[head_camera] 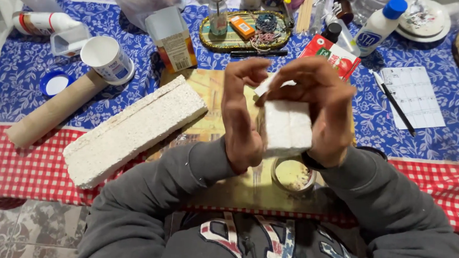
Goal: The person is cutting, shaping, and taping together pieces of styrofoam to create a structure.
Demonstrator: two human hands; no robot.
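Gripping a small white foam block (287,128) between left hand (240,119) and right hand (318,116), above the board (210,90), right fingers pinching a thin white strip (268,86) at its top: apparently trimming, next calling for steady pressure.

Table (454,100) under blue floral cloth, red checked edge (20,169); patterned grey floor tiles (27,228).

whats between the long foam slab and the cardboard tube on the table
In the head view, nothing lies between the long foam slab and the cardboard tube: only bare tablecloth, blue floral above and red check below.
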